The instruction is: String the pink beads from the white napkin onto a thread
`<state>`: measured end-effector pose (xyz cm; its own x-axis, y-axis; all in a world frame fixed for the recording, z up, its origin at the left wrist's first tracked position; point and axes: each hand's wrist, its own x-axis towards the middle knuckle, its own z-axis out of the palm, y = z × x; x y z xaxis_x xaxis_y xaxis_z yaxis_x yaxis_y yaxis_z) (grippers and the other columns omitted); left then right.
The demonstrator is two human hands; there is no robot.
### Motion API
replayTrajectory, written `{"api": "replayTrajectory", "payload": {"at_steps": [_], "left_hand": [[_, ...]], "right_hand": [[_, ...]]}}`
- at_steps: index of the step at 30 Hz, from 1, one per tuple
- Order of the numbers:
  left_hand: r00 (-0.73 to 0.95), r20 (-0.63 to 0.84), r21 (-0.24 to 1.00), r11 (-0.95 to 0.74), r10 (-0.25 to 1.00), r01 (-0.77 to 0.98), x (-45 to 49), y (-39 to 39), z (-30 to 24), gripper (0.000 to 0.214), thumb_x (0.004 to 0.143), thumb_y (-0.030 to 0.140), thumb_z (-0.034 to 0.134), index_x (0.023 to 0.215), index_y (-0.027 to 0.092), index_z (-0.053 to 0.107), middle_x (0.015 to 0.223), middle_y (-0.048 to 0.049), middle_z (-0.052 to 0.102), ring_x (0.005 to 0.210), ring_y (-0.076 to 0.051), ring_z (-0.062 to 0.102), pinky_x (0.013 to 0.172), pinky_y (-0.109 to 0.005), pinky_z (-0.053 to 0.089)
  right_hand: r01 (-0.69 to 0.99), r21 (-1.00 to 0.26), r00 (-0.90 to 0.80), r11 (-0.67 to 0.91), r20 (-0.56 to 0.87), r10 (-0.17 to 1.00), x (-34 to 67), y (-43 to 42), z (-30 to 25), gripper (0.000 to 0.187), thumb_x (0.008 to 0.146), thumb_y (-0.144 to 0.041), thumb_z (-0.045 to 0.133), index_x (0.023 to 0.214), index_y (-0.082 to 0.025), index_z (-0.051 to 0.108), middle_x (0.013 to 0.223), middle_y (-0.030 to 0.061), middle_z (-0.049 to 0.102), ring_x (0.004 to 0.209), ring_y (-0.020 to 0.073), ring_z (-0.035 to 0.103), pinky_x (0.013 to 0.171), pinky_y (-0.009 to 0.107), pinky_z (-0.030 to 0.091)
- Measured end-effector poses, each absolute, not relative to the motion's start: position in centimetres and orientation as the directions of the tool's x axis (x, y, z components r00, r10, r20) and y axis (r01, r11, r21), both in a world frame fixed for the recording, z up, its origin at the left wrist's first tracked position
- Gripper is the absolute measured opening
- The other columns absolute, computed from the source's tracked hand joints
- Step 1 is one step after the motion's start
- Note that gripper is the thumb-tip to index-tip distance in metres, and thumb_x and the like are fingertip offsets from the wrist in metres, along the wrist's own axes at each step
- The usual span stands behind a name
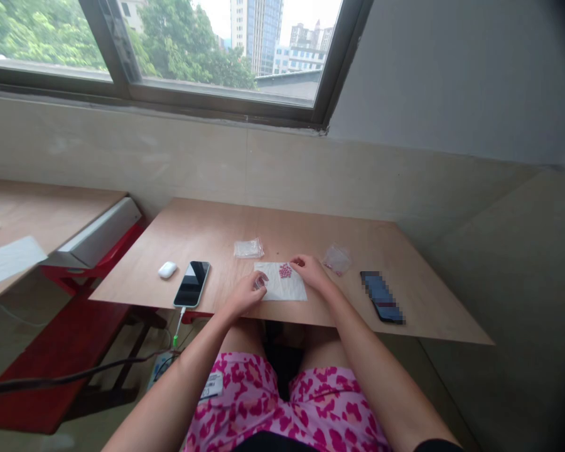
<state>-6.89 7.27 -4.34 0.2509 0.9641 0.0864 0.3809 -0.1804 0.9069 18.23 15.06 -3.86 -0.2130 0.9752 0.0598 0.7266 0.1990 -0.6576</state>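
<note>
A pile of small pink bead-like pieces [285,270] lies on a white sheet of paper [282,292] near the table's front edge. My left hand [247,294] rests over the sheet's left side, its fingers curled round a small clear plastic piece [259,283], perhaps a bag. At the right of the pile, my right hand [309,271] has its fingertips pinched together, close to the pink pieces. Whatever those fingertips hold, if anything, is too small to see. Behind the sheet lies a stack of clear plastic bags [248,248].
Another clear bag [337,258] with some pink pieces lies to the right. A phone [193,284] on a charging cable and a white earbud case [167,270] are at left, a dark phone [383,297] at right. A red bench [61,364] stands at lower left.
</note>
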Motion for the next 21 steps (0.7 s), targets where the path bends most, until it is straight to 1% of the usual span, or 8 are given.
{"api": "replayTrajectory", "payload": {"at_steps": [2, 4, 6, 9, 14, 18, 19, 21], "left_hand": [[0.243, 0.089, 0.901, -0.182, 0.966, 0.393, -6.9, 7.3, -4.3, 0.023, 0.080, 0.019, 0.059, 0.100, 0.020, 0.068, 0.088, -0.0047, 0.068, 0.082, -0.024, 0.064, 0.075, -0.034, 0.047], [0.247, 0.097, 0.899, -0.191, 0.964, 0.394, -6.9, 7.4, -4.4, 0.021, 0.081, 0.020, 0.059, 0.100, 0.020, 0.067, 0.088, -0.0046, 0.068, 0.082, -0.024, 0.064, 0.074, -0.034, 0.046], [0.250, 0.114, 0.900, -0.207, 0.961, 0.383, -6.8, 7.4, -4.5, 0.020, 0.081, 0.021, 0.059, 0.100, 0.020, 0.066, 0.088, -0.0043, 0.068, 0.081, -0.023, 0.063, 0.074, -0.033, 0.045], [0.246, 0.134, 0.906, -0.219, 0.960, 0.361, -6.8, 7.5, -4.9, 0.020, 0.081, 0.022, 0.060, 0.100, 0.020, 0.066, 0.086, -0.0031, 0.067, 0.078, -0.022, 0.061, 0.073, -0.033, 0.044], [0.237, 0.150, 0.901, -0.232, 0.960, 0.367, -6.9, 7.5, -5.0, 0.021, 0.082, 0.020, 0.060, 0.102, 0.020, 0.066, 0.087, -0.0036, 0.067, 0.079, -0.022, 0.062, 0.072, -0.032, 0.045], [0.246, 0.165, 0.879, -0.256, 0.955, 0.403, -6.8, 7.5, -4.8, 0.026, 0.085, 0.022, 0.059, 0.110, 0.019, 0.064, 0.090, -0.0036, 0.067, 0.079, -0.021, 0.062, 0.072, -0.032, 0.046], [0.245, 0.155, 0.876, -0.248, 0.957, 0.414, -6.8, 7.5, -4.8, 0.026, 0.085, 0.022, 0.058, 0.111, 0.018, 0.064, 0.090, -0.0036, 0.067, 0.078, -0.020, 0.062, 0.072, -0.031, 0.046], [0.238, 0.126, 0.874, -0.222, 0.963, 0.433, -6.9, 7.5, -4.7, 0.025, 0.085, 0.021, 0.057, 0.109, 0.018, 0.063, 0.090, -0.0036, 0.067, 0.079, -0.020, 0.062, 0.071, -0.030, 0.046]], "right_hand": [[0.631, -0.742, -0.241, 0.225, 0.087, 0.967, 16.8, 14.0, -2.7, 0.020, 0.095, -0.030, 0.061, 0.100, -0.016, 0.074, 0.092, 0.0079, 0.078, 0.083, 0.0207, 0.072, 0.075, 0.029, 0.054], [0.478, -0.835, -0.308, 0.273, 0.131, 0.942, 15.1, 12.6, -1.3, 0.020, 0.094, -0.032, 0.061, 0.100, -0.017, 0.073, 0.091, 0.0068, 0.077, 0.081, 0.0202, 0.072, 0.073, 0.029, 0.055], [0.386, -0.854, -0.408, 0.350, 0.182, 0.895, 13.5, 11.3, 0.1, 0.016, 0.092, -0.030, 0.064, 0.097, -0.019, 0.074, 0.092, 0.0059, 0.076, 0.082, 0.0195, 0.070, 0.075, 0.029, 0.054], [0.405, -0.810, -0.464, 0.425, 0.219, 0.858, 12.2, 10.5, 1.5, 0.012, 0.089, -0.028, 0.068, 0.095, -0.021, 0.076, 0.092, 0.0050, 0.076, 0.080, 0.0182, 0.068, 0.075, 0.029, 0.052], [0.363, -0.876, -0.286, 0.317, 0.219, 0.933, 12.1, 10.3, 1.7, 0.017, 0.092, -0.034, 0.066, 0.095, -0.020, 0.075, 0.086, 0.0039, 0.075, 0.074, 0.0174, 0.066, 0.067, 0.027, 0.051], [0.400, -0.831, -0.350, 0.386, 0.250, 0.903, 12.1, 10.6, 0.5, 0.021, 0.093, -0.037, 0.066, 0.096, -0.021, 0.079, 0.092, 0.0055, 0.077, 0.080, 0.0189, 0.068, 0.073, 0.028, 0.051], [0.435, -0.823, -0.318, 0.366, 0.240, 0.917, 12.4, 11.0, 0.1, 0.024, 0.094, -0.038, 0.064, 0.097, -0.020, 0.079, 0.092, 0.0060, 0.077, 0.080, 0.0193, 0.068, 0.073, 0.028, 0.051], [0.527, -0.808, -0.183, 0.262, 0.194, 0.964, 13.3, 12.4, -0.6, 0.030, 0.098, -0.039, 0.057, 0.099, -0.018, 0.078, 0.092, 0.0072, 0.078, 0.081, 0.0203, 0.069, 0.072, 0.028, 0.052]]}}
